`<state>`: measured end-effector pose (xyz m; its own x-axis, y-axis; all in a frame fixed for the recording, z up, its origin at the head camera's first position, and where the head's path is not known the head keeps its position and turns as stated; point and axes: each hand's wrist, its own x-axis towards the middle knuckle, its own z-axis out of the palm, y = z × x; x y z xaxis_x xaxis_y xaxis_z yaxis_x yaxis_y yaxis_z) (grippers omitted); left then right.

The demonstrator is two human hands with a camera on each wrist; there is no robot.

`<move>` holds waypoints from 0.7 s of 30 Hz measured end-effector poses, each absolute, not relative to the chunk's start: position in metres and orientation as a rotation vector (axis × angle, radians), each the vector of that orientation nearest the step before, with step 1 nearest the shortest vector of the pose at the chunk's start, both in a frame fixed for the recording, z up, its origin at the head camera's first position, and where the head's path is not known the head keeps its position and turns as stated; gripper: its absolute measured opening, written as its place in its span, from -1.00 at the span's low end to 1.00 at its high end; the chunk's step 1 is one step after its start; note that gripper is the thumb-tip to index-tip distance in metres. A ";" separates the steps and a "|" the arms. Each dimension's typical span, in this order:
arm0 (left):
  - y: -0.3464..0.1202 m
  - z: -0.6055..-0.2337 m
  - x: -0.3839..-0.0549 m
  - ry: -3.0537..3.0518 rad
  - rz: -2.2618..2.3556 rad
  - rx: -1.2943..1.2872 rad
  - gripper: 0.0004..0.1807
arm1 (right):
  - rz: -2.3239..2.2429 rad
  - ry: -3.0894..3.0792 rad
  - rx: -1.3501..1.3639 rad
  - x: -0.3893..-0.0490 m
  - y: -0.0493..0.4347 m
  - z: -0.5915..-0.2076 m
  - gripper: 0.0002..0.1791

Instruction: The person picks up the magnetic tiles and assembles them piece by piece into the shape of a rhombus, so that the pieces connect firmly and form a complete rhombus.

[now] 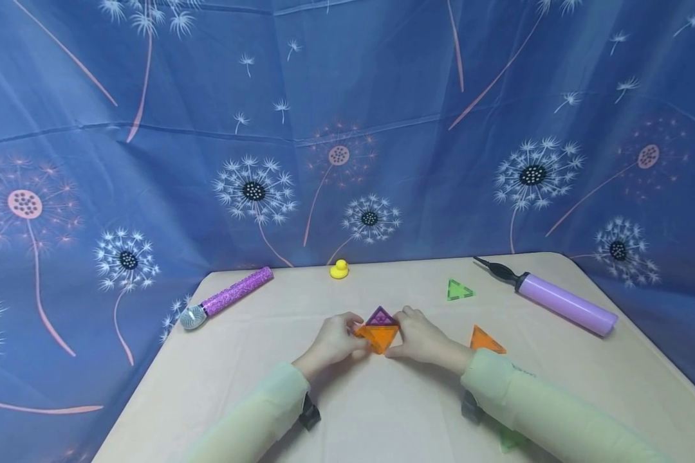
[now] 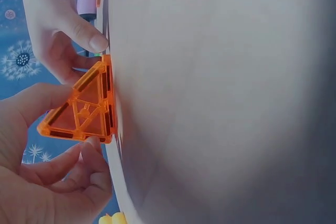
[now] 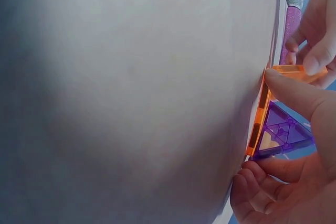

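Note:
Both hands meet at a small cluster of translucent magnetic tiles in the middle of the table. My left hand (image 1: 331, 341) pinches an orange triangular tile (image 2: 86, 108) between thumb and fingers; it stands up from the table. Opposite, my right hand (image 1: 421, 335) grips another orange triangular tile (image 1: 382, 338) and the purple triangular tile (image 3: 283, 129) by their corners, thumb on one side and fingers on the other. In the right wrist view the purple tile rises along the edge of that orange tile. Fingers partly cover the tiles' joints.
A loose orange triangle (image 1: 485, 341) lies beside the right sleeve, a green triangle (image 1: 459, 290) farther back, and another green piece (image 1: 511, 438) partly under that sleeve. Farther out are a purple pump (image 1: 567, 303), a yellow duck (image 1: 339, 270) and a glittery microphone (image 1: 228, 297). A patterned blue cloth (image 1: 428, 193) hangs behind.

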<state>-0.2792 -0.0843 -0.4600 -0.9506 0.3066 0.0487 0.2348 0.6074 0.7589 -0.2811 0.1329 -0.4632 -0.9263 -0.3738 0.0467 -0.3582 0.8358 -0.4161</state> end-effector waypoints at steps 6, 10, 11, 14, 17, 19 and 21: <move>-0.080 -0.461 -0.284 2.763 1.286 0.477 -0.42 | -0.657 2.982 -0.614 -0.282 0.133 -0.464 -0.16; -0.078 -0.462 -0.287 2.732 1.298 0.473 -0.39 | -0.656 2.988 -0.612 -0.282 0.133 -0.464 -0.17; -0.077 -0.462 -0.288 2.725 1.298 0.474 -0.38 | -0.655 2.988 -0.613 -0.282 0.133 -0.464 -0.17; -0.075 -0.464 -0.292 2.696 1.309 0.474 -0.37 | -0.665 2.987 -0.619 -0.281 0.134 -0.463 -0.19; -0.073 -0.465 -0.295 2.671 1.316 0.462 -0.37 | -0.678 2.985 -0.629 -0.280 0.134 -0.463 -0.19; -0.071 -0.465 -0.296 2.666 1.310 0.450 -0.38 | -0.681 2.988 -0.639 -0.280 0.135 -0.463 -0.20; -0.069 -0.465 -0.296 2.668 1.303 0.435 -0.39 | -0.686 2.987 -0.647 -0.280 0.135 -0.463 -0.20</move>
<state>-0.2963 -0.0688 -0.4646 -0.9482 0.3177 0.0006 0.1958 0.5830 0.7885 -0.2797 0.1351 -0.4627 -0.9147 -0.3957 0.0817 -0.3918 0.8190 -0.4193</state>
